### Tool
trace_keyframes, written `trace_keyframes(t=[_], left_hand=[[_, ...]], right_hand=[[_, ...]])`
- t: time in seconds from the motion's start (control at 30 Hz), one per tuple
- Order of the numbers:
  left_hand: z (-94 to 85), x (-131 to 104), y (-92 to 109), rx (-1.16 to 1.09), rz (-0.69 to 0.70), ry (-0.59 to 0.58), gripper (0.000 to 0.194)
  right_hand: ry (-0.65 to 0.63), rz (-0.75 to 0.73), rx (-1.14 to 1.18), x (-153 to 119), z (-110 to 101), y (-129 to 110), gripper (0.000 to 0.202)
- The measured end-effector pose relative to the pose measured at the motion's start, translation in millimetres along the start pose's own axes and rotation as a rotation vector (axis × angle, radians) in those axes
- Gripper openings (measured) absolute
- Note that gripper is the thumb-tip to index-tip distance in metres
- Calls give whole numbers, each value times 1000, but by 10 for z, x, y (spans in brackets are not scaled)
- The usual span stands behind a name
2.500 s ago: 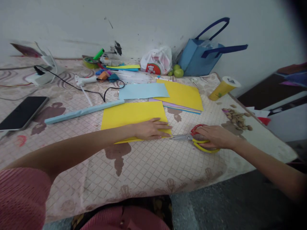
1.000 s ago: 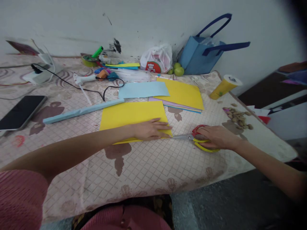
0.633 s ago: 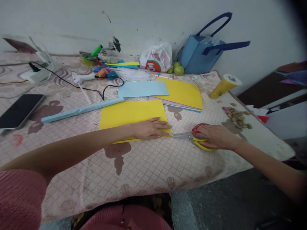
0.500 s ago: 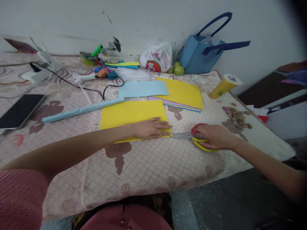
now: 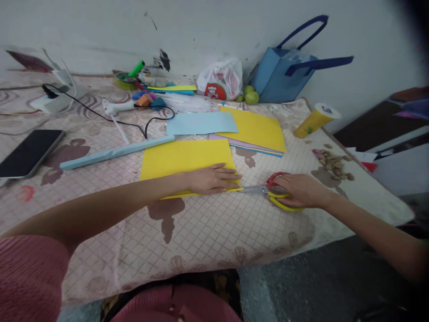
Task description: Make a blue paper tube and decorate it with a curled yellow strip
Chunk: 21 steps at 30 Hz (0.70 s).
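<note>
Yellow paper (image 5: 182, 156) pinned under flat left hand (image 5: 212, 180); scissors (image 5: 263, 190) gripped by right hand (image 5: 302, 190); cutting judged underway, steadiness needed next.

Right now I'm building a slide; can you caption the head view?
Left hand flat on yellow paper, right hand holding scissors at its corner.

No word or number can be read clearly here. On the white plastic bag (image 5: 233, 75) there is a red printed sign (image 5: 216, 92) with white shapes inside – too small for reading. The yellow roll (image 5: 314, 121) carries a small green mark (image 5: 310, 130) – this one also is not readable.
</note>
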<state>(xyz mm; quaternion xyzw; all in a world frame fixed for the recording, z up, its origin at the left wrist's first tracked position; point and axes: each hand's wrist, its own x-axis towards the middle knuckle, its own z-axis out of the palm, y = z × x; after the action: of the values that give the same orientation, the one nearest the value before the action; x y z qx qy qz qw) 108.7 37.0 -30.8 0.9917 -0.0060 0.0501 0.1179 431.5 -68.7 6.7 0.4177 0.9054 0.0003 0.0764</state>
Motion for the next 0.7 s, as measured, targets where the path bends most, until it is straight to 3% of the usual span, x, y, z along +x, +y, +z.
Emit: trace_keyframes(t=[0.7], left_hand=[[0,7,-12,-31,-14,-31,44]], right_hand=[[-14,12,-58,20,-43,-43,32]])
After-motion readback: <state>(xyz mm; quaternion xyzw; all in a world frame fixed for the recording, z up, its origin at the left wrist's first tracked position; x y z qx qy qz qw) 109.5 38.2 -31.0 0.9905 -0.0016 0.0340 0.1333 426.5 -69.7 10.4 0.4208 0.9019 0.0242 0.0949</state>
